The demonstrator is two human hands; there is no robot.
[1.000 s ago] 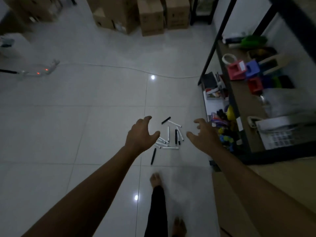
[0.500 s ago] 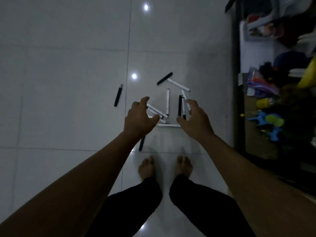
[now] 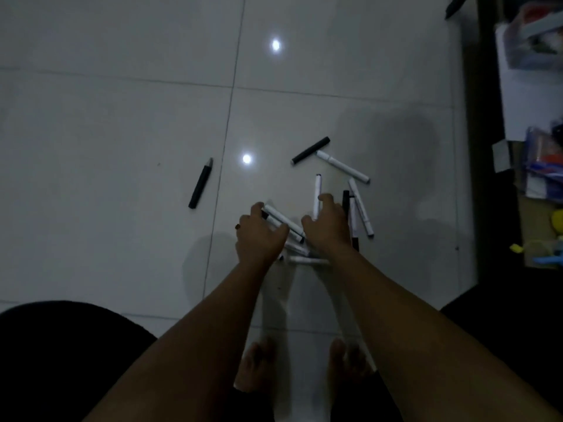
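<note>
Several black and white markers lie scattered on the pale tiled floor (image 3: 122, 132). My left hand (image 3: 259, 239) reaches down into the pile, with finger and thumb curled round a slanted white marker (image 3: 281, 218). Beside it, my right hand (image 3: 327, 228) curls its fingers round an upright white marker (image 3: 318, 190). More white markers (image 3: 361, 208) lie just right of that hand. A black marker (image 3: 310, 150) and a white one (image 3: 342, 166) lie beyond the hands. One black marker (image 3: 201, 191) lies apart to the left.
A dark shelf unit (image 3: 484, 147) stands along the right edge, with papers, a plastic box and coloured toys on its low level. My bare feet (image 3: 256, 363) stand just behind the pile, and my dark-clothed knees fill the lower corners.
I have crouched lower, so the floor is closer. Both hands have dropped onto the pile and their fingers have curled round white markers.
</note>
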